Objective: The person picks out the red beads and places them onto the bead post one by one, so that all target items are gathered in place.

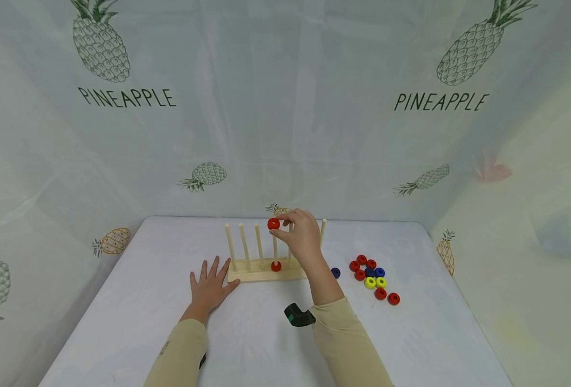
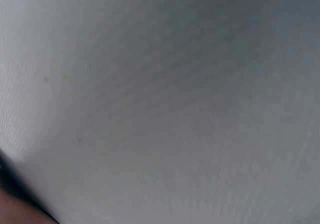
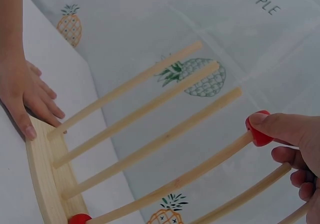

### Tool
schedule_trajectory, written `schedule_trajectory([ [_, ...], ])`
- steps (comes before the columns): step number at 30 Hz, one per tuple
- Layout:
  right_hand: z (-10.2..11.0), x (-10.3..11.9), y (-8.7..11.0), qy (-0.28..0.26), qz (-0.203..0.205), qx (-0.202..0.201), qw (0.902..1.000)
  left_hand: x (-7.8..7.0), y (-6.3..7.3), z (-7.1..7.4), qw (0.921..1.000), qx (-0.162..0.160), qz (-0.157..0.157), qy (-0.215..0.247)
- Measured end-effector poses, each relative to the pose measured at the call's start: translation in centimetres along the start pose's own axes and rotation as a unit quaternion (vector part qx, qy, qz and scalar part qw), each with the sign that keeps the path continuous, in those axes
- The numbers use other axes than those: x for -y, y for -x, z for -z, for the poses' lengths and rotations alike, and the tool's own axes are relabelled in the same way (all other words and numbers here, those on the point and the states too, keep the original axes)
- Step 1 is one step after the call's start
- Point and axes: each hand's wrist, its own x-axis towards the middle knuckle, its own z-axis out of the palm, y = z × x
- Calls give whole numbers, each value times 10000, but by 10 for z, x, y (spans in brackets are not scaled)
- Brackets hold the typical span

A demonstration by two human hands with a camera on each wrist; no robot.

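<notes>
A pale wooden rack [image 1: 247, 276] with several upright pegs stands on the white table. My right hand [image 1: 302, 235] pinches a red ring [image 3: 260, 129] between thumb and fingers at the top of one middle peg [image 3: 200, 171]. Another red ring [image 1: 276, 266] sits at the foot of that same peg. To the left, my left hand [image 1: 210, 288] lies spread on the table, its thumb touching the rack's left end. The left wrist view shows mostly blurred white surface, with a bit of skin in the lower corner.
Right of the rack lies a loose group of rings: red rings [image 1: 380, 294], yellow rings [image 1: 370, 282] and blue rings [image 1: 379, 272]. One dark blue ring [image 1: 335, 273] lies nearer the rack. A curtain [image 1: 285, 107] printed with pineapples hangs behind the table.
</notes>
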Motion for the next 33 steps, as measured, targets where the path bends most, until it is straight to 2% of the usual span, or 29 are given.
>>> schedule_trajectory([
  [12,0,0,0,-86,-28,39,10000,-2,1,3,10000,26,3,4],
  [21,1,0,0,-36,37,-8,10000,-9,3,11,10000,59,38,-14],
  [29,2,2,0,48,-6,98,9999,-10,4,11,10000,-60,-18,-14],
  [33,2,2,1,17,-37,123,9999,-7,4,9,10000,5,-12,-39],
])
